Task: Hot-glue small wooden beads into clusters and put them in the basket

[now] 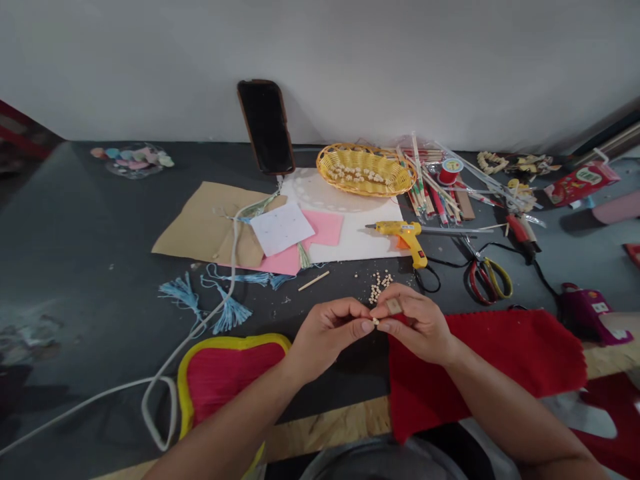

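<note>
The left hand and right hand meet, each grip pinching the bead between them, low over the bench. It looks light, hard, perhaps slippery; best held by its sides. The glue gun's label is illegible; the purple packet shows "B".

Dim lt, soft shdws, edges sl. blurry

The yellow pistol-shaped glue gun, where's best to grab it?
Probably by the slanted yellow handle, with the right hand coming from the near side. The glue gun lies sideways, that handle slanting nearer, the narrow dark nozzle pointing left, away from the grip.
</note>
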`<state>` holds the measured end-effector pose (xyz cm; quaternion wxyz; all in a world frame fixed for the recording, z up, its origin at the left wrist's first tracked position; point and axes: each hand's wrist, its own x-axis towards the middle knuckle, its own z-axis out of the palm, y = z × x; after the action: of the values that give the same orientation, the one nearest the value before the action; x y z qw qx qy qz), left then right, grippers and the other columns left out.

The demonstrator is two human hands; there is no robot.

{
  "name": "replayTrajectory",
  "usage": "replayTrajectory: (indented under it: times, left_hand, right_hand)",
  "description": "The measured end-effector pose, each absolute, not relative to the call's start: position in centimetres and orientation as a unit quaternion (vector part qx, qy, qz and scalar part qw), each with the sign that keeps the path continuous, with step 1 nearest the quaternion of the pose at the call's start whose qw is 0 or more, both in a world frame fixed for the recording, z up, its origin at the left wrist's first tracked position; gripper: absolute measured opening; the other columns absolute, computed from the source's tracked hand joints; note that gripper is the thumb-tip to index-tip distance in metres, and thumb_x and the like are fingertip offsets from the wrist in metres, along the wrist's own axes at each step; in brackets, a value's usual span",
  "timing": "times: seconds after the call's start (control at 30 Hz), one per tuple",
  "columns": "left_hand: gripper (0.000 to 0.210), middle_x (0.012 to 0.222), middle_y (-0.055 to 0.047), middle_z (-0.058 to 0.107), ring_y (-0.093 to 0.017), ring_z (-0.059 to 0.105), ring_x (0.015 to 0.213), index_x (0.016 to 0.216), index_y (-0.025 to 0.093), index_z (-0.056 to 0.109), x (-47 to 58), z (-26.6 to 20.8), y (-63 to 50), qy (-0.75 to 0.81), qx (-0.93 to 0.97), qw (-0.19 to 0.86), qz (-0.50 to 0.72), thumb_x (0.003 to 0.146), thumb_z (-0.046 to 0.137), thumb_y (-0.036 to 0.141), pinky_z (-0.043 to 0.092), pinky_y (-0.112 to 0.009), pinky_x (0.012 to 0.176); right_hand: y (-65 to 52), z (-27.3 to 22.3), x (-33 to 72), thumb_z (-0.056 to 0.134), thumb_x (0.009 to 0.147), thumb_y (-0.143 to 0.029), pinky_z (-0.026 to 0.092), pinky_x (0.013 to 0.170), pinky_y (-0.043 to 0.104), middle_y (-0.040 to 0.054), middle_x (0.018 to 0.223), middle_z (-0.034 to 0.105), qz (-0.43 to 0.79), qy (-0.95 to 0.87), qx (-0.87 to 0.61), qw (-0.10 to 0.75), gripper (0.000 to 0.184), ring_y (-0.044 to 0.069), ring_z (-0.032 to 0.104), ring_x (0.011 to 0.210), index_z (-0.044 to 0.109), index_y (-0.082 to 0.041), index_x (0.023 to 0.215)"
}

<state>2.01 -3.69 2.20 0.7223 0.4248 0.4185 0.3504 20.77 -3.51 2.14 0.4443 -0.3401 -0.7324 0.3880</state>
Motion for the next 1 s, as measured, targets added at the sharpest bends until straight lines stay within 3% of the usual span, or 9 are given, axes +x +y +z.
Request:
replayTrajectory:
  times: [0.33, 1.0]
  left_hand:
    - [0.018, 0.066, 0.0, 0.065, -0.008, 0.052, 0.062, 0.073, 0.014, 0.073, 2.23, 1.18, -4.03, 0.406, 0.313, 0.773, 0.375, 0.065, 0.081, 0.029, 0.04, -0.02, 0.062]
    - [0.021, 0.065, 0.0, 0.062, -0.008, 0.049, 0.061, 0.071, 0.013, 0.072, 2.33, 1.41, -3.99, 0.405, 0.338, 0.765, 0.368, 0.065, 0.081, 0.031, 0.038, -0.02, 0.059]
  right_hand:
    - [-3.64, 2.29, 20.52, 0.064, 0.085, -0.014, 0.055, 0.069, 0.025, 0.0059, 0.085, 0.065, 0.339, -0.743, -0.35, 0.46, 0.011, 0.014, 0.064, 0.078, 0.066, -0.018, 0.095]
    - [-3.81, 2.0, 20.31, 0.062, 0.086, -0.019, 0.055, 0.066, 0.026, 0.0051, 0.081, 0.066, 0.351, -0.739, -0.354, 0.454, 0.007, 0.015, 0.064, 0.075, 0.066, -0.019, 0.092]
